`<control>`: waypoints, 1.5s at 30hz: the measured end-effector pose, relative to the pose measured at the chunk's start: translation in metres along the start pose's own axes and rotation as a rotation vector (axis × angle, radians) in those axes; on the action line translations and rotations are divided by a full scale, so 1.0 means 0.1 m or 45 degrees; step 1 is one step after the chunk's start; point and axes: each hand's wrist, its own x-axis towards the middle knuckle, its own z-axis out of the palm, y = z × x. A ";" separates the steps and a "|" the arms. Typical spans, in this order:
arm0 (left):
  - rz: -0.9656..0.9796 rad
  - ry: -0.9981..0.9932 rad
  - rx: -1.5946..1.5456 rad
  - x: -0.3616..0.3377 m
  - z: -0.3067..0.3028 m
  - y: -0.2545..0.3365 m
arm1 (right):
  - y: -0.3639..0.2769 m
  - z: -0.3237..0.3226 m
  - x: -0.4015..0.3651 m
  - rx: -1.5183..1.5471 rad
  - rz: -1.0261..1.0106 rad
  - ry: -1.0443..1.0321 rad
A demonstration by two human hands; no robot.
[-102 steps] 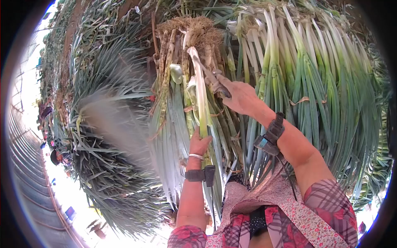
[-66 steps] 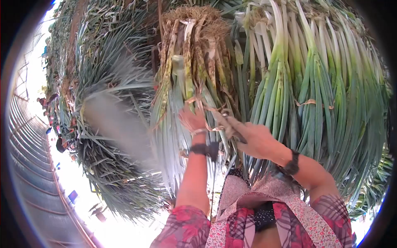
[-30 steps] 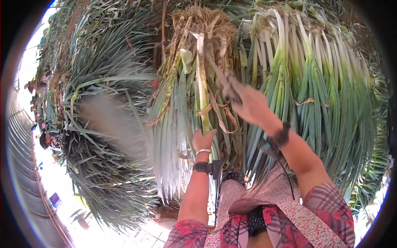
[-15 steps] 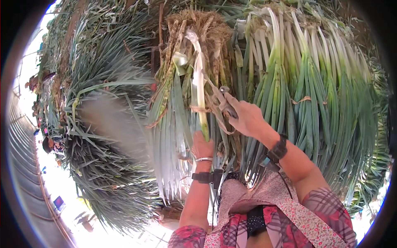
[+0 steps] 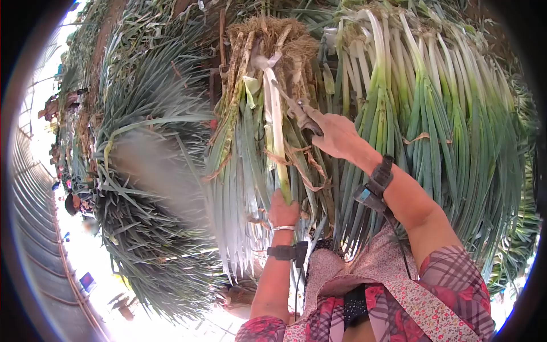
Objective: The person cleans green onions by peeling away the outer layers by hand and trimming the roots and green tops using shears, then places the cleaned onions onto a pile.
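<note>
My left hand (image 5: 283,211) is closed around the green lower part of a long green onion (image 5: 277,119), whose white stalk points away from me. Loose papery skin (image 5: 265,61) flares at the stalk's far end. In my right hand (image 5: 341,135) is a grey tool with a thin tip, which looks like an air blow gun (image 5: 305,118); its tip is close beside the white stalk. Under the held stalk lies a pile of unpeeled green onions (image 5: 236,119) with dry brown skins and matted roots (image 5: 268,28).
To the right lie cleaner green onions (image 5: 424,97) with white stalks, some tied in bundles. A big heap of leafy green onions (image 5: 154,245) fills the left side. A corrugated wall (image 5: 34,228) runs along the far left.
My right hand and the tool have moved slightly up and left, nearer the stalk's far end. My left hand has shifted slightly toward me with the green onion. The loose skin has changed shape.
</note>
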 end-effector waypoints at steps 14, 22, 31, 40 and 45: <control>0.577 0.127 -0.704 0.77 -1.89 2.06 | 0.09 -1.05 -0.93 0.961 0.150 0.295; 0.510 -0.465 -0.094 1.34 0.46 2.88 | 0.75 -1.29 -1.40 0.785 0.395 0.632; 0.318 0.182 -0.255 0.59 0.19 1.15 | 0.20 -0.62 -1.20 0.386 0.231 -0.129; 0.055 0.178 0.394 2.45 -0.82 -0.06 | -0.07 -0.03 -0.87 0.224 0.088 -0.007; 0.149 -0.114 0.170 1.82 -0.53 0.19 | -0.35 0.09 -1.14 0.278 -0.009 -0.406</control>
